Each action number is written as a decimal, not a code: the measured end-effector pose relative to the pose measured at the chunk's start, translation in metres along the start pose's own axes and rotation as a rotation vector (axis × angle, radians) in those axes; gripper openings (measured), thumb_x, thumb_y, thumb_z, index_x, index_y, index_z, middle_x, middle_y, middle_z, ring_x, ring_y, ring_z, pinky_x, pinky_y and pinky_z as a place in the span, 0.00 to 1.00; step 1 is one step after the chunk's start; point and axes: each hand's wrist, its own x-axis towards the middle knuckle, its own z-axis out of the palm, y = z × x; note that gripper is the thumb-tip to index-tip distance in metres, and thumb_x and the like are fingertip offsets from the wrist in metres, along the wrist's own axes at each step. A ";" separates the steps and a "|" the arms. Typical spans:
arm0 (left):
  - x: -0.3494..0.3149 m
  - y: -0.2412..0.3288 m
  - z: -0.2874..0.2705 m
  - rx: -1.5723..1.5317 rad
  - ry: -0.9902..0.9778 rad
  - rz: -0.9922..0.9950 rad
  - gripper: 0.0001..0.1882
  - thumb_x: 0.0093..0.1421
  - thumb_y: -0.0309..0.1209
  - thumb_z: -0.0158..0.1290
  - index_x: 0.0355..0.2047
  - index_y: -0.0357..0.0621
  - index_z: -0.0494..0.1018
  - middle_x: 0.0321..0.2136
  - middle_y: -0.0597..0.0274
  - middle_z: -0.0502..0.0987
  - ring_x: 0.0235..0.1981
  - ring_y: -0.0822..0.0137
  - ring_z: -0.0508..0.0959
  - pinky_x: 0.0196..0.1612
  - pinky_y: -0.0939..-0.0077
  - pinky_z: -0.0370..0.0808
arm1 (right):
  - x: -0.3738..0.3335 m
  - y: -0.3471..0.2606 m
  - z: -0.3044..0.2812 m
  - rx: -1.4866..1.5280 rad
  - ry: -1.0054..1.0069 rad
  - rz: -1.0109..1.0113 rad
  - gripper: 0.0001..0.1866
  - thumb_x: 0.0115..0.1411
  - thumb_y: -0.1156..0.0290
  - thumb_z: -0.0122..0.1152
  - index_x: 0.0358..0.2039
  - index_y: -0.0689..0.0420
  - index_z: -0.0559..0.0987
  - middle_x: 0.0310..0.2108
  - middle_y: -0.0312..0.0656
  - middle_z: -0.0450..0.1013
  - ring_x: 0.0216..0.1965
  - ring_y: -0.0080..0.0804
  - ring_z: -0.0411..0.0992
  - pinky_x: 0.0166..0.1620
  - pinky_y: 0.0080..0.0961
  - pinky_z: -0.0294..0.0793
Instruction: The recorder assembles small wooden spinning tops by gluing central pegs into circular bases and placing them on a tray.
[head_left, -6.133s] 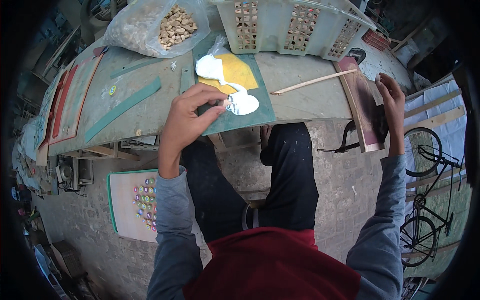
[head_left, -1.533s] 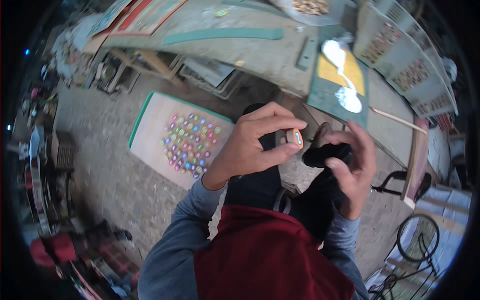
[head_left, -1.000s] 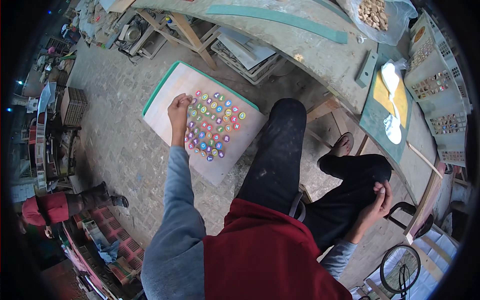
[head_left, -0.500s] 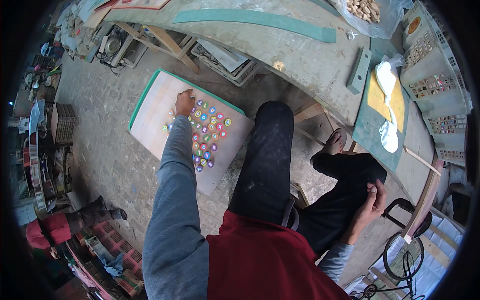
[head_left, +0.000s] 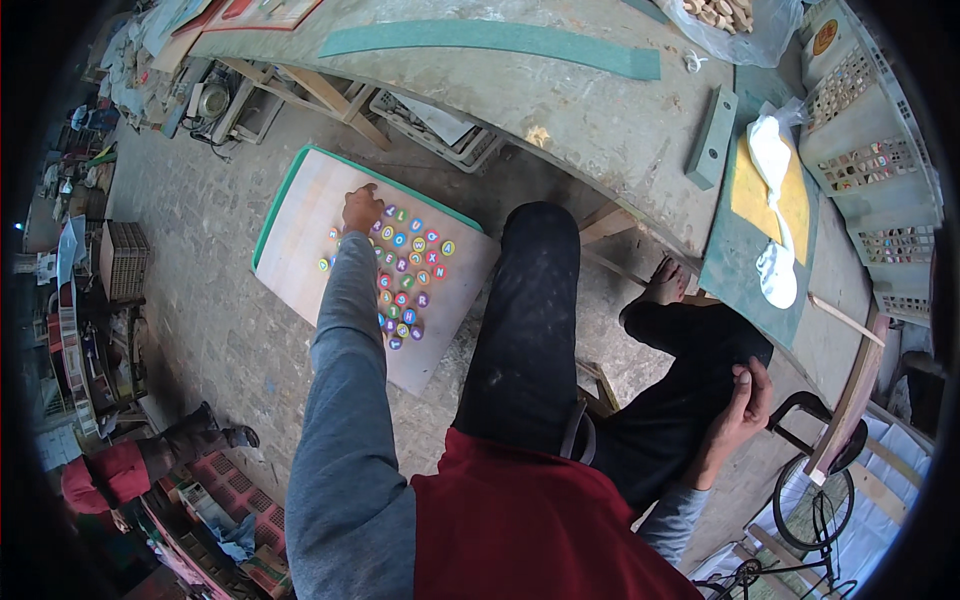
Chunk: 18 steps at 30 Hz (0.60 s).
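The left hand (head_left: 362,210) is lowered to the far part of a pale rectangular board with a green rim (head_left: 300,240), fingers bent downward among small round discs with coloured, lettered faces (head_left: 417,243); whether it grips one cannot be told. The right hand (head_left: 742,405) is over the right knee, thumb and fingers curled together; whether anything is between them is unclear.

Dozens of discs lie face up on the board, close together in loose rows; judging by that, a good share is already set out. Plain, pale wooden pieces (head_left: 722,12) lie undecorated in a clear plastic bag (head_left: 770,40) at the far right, and white paste (head_left: 776,280) is pooled at the near end of a yellow sheet (head_left: 748,190), so more seems left to do.

The sheet lies on a dark green mat on the worn grey workbench (head_left: 590,140), between a green bar with holes (head_left: 712,140) and a pale perforated plastic crate (head_left: 855,130). A long green strip (head_left: 490,42) lies farther left. Beyond are the paved floor (head_left: 230,320), a bicycle (head_left: 825,570) near right, and another person in red (head_left: 118,472) near left.
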 end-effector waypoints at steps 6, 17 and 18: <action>-0.008 0.003 -0.044 -0.265 0.427 0.118 0.16 0.56 0.30 0.53 0.45 0.41 0.79 0.38 0.46 0.82 0.39 0.49 0.83 0.47 0.60 0.77 | 0.000 0.000 0.000 0.027 0.002 -0.001 0.14 0.66 0.69 0.57 0.46 0.67 0.78 0.35 0.43 0.77 0.38 0.27 0.74 0.45 0.21 0.72; -0.143 0.178 -0.271 -0.821 0.795 0.546 0.07 0.65 0.27 0.55 0.35 0.34 0.79 0.19 0.66 0.74 0.21 0.78 0.71 0.25 0.81 0.67 | 0.003 0.000 0.009 0.118 -0.035 -0.108 0.10 0.63 0.73 0.60 0.41 0.66 0.79 0.29 0.41 0.75 0.31 0.25 0.73 0.37 0.20 0.70; -0.153 0.201 -0.291 -0.778 0.847 0.675 0.06 0.64 0.25 0.56 0.35 0.34 0.79 0.21 0.64 0.75 0.22 0.76 0.72 0.26 0.80 0.68 | 0.004 0.000 0.009 0.108 -0.011 -0.133 0.09 0.61 0.74 0.60 0.39 0.66 0.80 0.27 0.41 0.74 0.29 0.26 0.71 0.34 0.21 0.69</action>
